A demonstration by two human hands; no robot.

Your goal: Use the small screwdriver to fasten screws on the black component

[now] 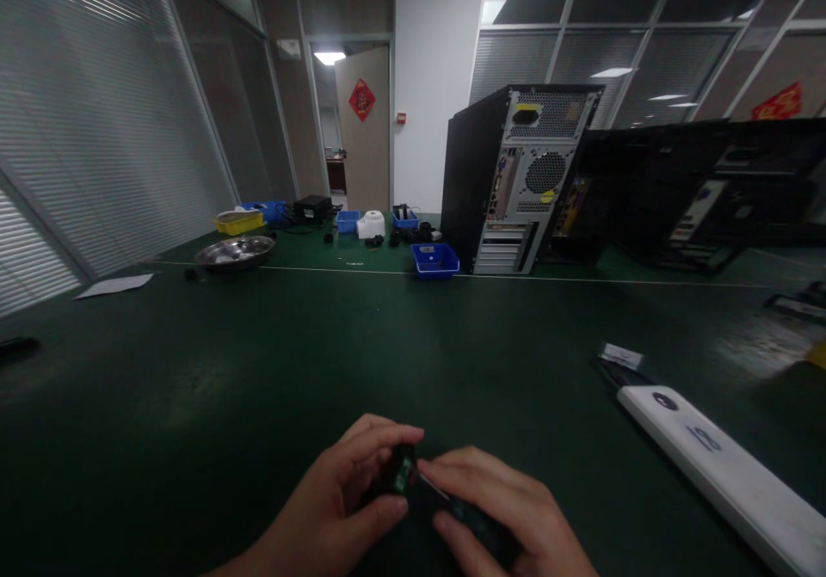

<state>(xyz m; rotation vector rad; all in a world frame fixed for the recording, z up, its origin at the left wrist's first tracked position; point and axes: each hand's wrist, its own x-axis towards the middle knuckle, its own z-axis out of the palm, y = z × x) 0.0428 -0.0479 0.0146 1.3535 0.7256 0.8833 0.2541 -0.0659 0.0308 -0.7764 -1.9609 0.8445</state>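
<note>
My left hand [332, 500] is closed round a small dark part with a green circuit board [403, 475], pinched between thumb and fingers above the green table. Close on its right, my right hand [516, 508] grips a screwdriver [434, 486] with a thin metal shaft and a dark handle. The shaft points left at the small part; whether its tip touches is too blurred to tell. Most of the handle lies hidden under my right fingers.
To the right lies a long white device [716, 465] marked by hand. A black computer tower [474, 186] stands at the back, with a blue bin [435, 263] before it. At the back left are a metal bowl [236, 253], a yellow tray [238, 223] and white paper [116, 285].
</note>
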